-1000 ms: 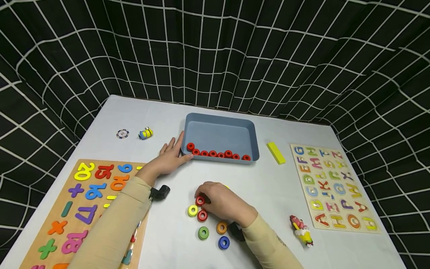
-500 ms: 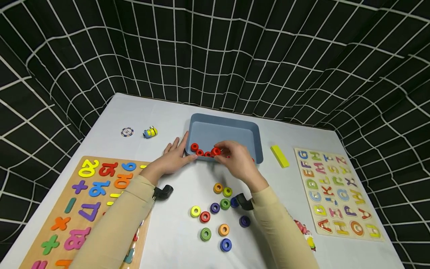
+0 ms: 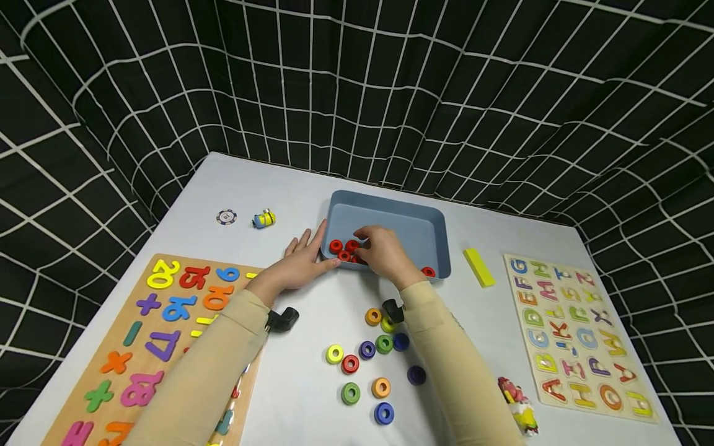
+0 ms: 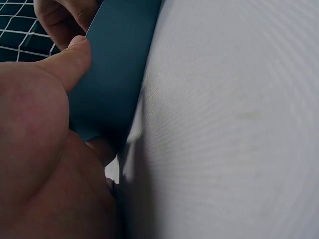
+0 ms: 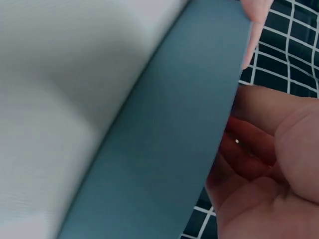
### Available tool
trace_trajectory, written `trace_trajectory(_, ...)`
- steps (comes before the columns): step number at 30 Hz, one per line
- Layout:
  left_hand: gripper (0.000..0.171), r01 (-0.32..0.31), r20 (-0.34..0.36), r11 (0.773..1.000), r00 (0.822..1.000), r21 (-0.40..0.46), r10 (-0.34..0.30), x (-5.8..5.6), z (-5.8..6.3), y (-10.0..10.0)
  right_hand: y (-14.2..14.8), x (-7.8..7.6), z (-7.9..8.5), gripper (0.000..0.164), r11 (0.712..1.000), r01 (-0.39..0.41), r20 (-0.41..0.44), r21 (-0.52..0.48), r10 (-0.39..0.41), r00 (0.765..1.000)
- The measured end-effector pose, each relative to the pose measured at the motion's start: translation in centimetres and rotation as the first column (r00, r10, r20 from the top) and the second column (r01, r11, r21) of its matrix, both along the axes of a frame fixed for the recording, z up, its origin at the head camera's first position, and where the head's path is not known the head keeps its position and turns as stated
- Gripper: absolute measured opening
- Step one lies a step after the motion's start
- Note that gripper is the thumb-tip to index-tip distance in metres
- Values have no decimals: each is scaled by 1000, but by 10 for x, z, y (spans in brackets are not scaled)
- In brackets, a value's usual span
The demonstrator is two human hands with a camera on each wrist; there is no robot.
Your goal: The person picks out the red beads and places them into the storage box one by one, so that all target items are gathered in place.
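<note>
Flat against the left end of a blue-grey tray (image 3: 440, 235) lies my left hand (image 3: 301, 265), fingers spread and the thumb at the near rim. My right hand (image 3: 385, 253) reaches over the tray's near wall. Its thumb and forefinger pinch a red ring (image 3: 352, 245), low among several other red rings in the near left part of the tray. Another red ring (image 3: 428, 272) sits alone in the near right corner. From the right wrist camera, the curled fingers (image 5: 249, 137) show behind the tray wall, which hides the pinched ring.
Loose rings in several colours, one of them a red ring (image 3: 350, 364), lie before the tray. A number board (image 3: 142, 347) is at left, a letter board (image 3: 577, 337) at right. Also around are a yellow block (image 3: 479, 267), a poker chip (image 3: 226, 217) and two small figures.
My right hand went from the loose rings to the tray, carrying a red ring, and is now lower inside it. The red rings there have shifted. My left hand stays at the tray's end.
</note>
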State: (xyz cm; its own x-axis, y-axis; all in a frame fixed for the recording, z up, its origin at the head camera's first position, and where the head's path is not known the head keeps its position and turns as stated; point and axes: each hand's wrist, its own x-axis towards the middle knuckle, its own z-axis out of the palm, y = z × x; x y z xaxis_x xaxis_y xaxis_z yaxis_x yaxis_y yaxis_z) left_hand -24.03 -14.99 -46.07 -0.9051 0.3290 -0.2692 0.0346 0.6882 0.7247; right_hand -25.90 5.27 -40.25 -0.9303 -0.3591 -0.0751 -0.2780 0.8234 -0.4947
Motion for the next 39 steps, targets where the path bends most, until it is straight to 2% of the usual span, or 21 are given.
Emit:
trace_trajectory(4, 94, -4, 0, 1000, 1000, -2, 4, 0, -1, 2, 8, 5, 1, 34, 999, 7, -21, -51, -8, 1000)
trace_trajectory(7, 93, -11, -4, 1000, 1000, 0, 11, -1, -1, 2, 10, 16, 10, 31, 997, -18, -63, -81, 13, 998)
trace_trajectory(10, 94, -11, -2, 1000, 1000, -1, 11, -1, -1, 1, 10, 38, 21, 26, 993, -61, -74, -101, 54, 996)
trace_trajectory(13, 94, 1, -1, 1000, 1000, -8, -1, 0, -1, 3, 15, 68, 27, 23, 985, -147, -52, -85, 143, 988)
trace_trajectory(16, 95, 11, -2, 1000, 1000, -20, -11, 1, -1, 4, 23, 100, 23, 22, 960, -278, -21, -15, 278, 960)
trace_trajectory(19, 95, 19, -11, 1000, 1000, -23, -20, 0, 0, 3, 30, 127, 15, 21, 918, -385, -23, 91, 389, 921)
trace_trajectory(23, 95, 27, -24, 999, 999, -22, -28, 0, 1, 1, 34, 153, 3, 27, 884, -406, -99, 231, 437, 894)
trace_trajectory(25, 95, 26, -24, 999, 999, -21, -26, -1, 1, 0, 33, 161, -2, 31, 875, -390, -154, 286, 444, 883)
trace_trajectory(28, 94, 20, -20, 1000, 1000, -13, -20, -1, 0, -1, 30, 165, -8, 29, 868, -387, -212, 311, 460, 862)
trace_trajectory(34, 94, 18, -17, 1000, 1000, -10, -18, 0, 0, -1, 27, 169, -15, 24, 849, -425, -225, 315, 502, 835)
trace_trajectory(37, 94, 26, -25, 1000, 999, -15, -26, 0, 1, 0, 26, 171, -17, 24, 846, -422, -227, 325, 503, 834)
trace_trajectory(39, 95, 32, -31, 999, 999, -18, -32, 0, 2, 1, 26, 171, -15, 23, 859, -416, -212, 298, 485, 849)
